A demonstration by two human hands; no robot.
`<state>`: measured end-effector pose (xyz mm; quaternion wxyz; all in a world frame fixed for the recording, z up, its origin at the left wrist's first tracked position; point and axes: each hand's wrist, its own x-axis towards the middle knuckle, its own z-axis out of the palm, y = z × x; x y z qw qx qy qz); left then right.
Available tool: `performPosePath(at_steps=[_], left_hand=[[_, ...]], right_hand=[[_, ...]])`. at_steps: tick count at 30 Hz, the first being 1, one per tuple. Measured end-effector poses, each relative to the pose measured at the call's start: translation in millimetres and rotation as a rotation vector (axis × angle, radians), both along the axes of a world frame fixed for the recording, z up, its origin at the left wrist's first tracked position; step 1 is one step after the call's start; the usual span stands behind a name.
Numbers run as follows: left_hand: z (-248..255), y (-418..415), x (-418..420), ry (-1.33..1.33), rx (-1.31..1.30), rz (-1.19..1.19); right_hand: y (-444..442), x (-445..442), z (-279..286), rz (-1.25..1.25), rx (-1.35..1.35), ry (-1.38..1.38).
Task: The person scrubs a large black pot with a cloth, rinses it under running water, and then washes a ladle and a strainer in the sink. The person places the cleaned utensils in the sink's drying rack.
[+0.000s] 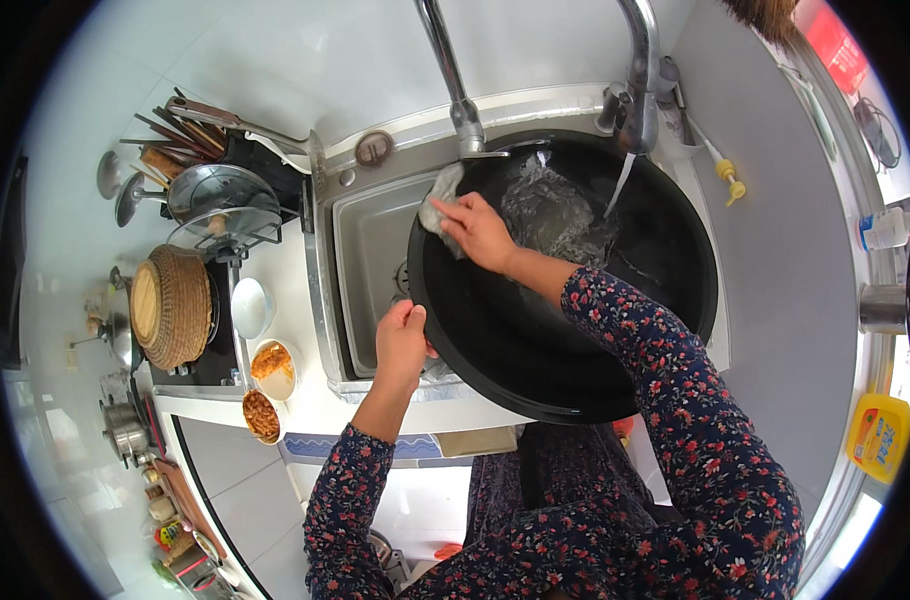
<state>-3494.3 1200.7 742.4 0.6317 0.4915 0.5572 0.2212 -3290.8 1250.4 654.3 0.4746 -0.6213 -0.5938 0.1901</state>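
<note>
A large round black pan or basin lies tilted over the double sink, with some water pooled in it. Water runs into it from the right faucet. My left hand grips its rim at the lower left, thumb on top. Under the fingers of my right hand is a wet light-grey cloth, pressed on the pan's upper left rim. The left faucet ends just above the cloth. Part of the left sink basin shows beside the pan; the right one is hidden beneath it.
On the counter at left stand a pale bowl and two bowls of food. Behind them are a utensil holder with chopsticks, glass lids and a woven basket on the stove. A yellow detergent container is at the right ledge.
</note>
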Motion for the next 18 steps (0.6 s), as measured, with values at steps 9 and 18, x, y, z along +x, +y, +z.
performPosePath(at_steps=[9,18], left_hand=[[-2.3,-0.1,3.5,0.001,0.013,-0.042],[-0.2,-2.6,-2.1,-0.001,-0.004,-0.002]], right_hand=[[19.7,11.8,5.5,-0.202,-0.060,-0.251],[-1.9,-5.5,16.3,0.171,-0.091,-0.279]])
